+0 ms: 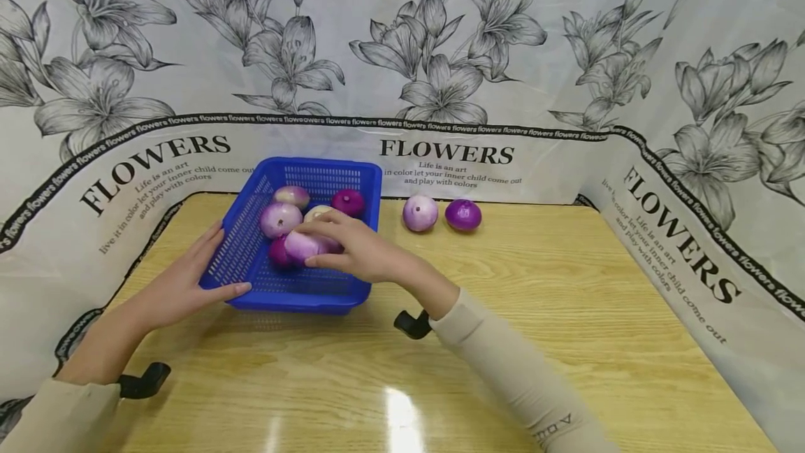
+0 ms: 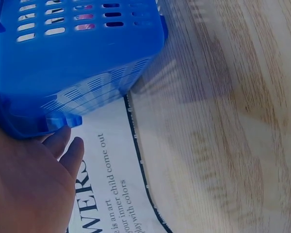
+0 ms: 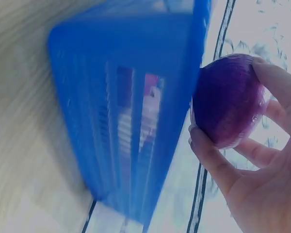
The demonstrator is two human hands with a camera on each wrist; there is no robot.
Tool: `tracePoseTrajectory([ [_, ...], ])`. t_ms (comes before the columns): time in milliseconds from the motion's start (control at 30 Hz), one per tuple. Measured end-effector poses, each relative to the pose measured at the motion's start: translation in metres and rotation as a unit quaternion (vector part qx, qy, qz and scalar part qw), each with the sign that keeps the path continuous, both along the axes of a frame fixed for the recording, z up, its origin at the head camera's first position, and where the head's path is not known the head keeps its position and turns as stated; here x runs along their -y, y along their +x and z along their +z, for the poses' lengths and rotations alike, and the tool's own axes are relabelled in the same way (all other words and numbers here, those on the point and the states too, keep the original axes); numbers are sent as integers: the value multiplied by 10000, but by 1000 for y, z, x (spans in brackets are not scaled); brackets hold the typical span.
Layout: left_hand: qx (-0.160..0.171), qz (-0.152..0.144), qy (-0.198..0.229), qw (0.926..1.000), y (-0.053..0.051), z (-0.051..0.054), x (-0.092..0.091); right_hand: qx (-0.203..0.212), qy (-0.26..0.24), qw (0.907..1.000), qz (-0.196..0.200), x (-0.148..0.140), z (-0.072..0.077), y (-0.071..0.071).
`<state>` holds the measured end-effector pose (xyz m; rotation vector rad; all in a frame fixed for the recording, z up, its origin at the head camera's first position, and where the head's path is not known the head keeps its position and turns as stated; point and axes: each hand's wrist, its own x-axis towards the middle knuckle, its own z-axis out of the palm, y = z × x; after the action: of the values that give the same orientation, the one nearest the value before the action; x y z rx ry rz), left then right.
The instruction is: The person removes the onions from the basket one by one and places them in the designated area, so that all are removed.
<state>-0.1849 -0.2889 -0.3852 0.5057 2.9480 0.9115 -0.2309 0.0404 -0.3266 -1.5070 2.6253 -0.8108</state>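
My right hand [image 1: 361, 250] holds a purple onion [image 1: 305, 247] over the blue basket [image 1: 302, 303], thumb and fingers around its sides. The right wrist view shows this onion [image 3: 230, 104] beside the basket's rim, gripped by the fingertips of the right hand [image 3: 266, 184]. Several onions, pale and dark purple, lie in the basket, some partly hidden by that hand. My left hand [image 1: 179, 289] rests against the basket's left rim with straight fingers, its thumb at the near left corner. In the left wrist view, the left hand [image 2: 34, 179] touches the basket [image 2: 77, 63] near its rim.
A pale purple onion [image 1: 420, 213] and a dark purple onion [image 1: 462, 215] sit on the wooden table [image 1: 534, 313], right of the basket near the back edge. A flower-printed cloth [image 1: 541, 166] stands behind the table and along both sides.
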Motion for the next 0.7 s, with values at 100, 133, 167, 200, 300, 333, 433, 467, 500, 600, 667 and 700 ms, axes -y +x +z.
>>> tracePoseTrajectory([
  [100, 2, 4, 0, 10000, 1, 0, 0, 120, -179, 9995, -229, -26, 6, 0],
  [133, 5, -1, -3, 10000, 1, 0, 0, 180, -208, 9991, -310, -34, 6, -1],
  [167, 13, -6, -5, 10000, 1, 0, 0, 233, -244, 9987, -385, -43, 7, -2],
  [200, 22, -9, -9, 10000, 1, 0, 0, 305, -274, 9980, -473, -50, 7, -2],
  [300, 38, -19, -33, 10000, 0, 4, -1, 378, -323, 9965, -679, -71, 8, -5],
  [333, 44, -18, -36, 10000, -1, 4, -1, 402, -374, 9958, -734, -78, 8, -5],
  [433, 45, -18, -58, 10000, -1, 4, -1, 411, -455, 9943, -877, -98, 8, -6],
  [467, 49, -15, -62, 10000, 0, 3, 0, 424, -474, 9938, -913, -104, 8, -6],
  [500, 55, -11, -62, 10000, 0, 2, 0, 442, -489, 9933, -953, -110, 8, -6],
  [600, 44, -5, -58, 10000, 1, 1, 0, 464, -445, 9918, -1108, -128, 8, -8],
  [667, 19, -6, -59, 10000, 1, 0, 0, 427, -442, 9900, -1271, -141, 7, -10],
  [700, 14, -10, -60, 10000, 0, 1, 0, 401, -438, 9886, -1387, -148, 7, -12],
])
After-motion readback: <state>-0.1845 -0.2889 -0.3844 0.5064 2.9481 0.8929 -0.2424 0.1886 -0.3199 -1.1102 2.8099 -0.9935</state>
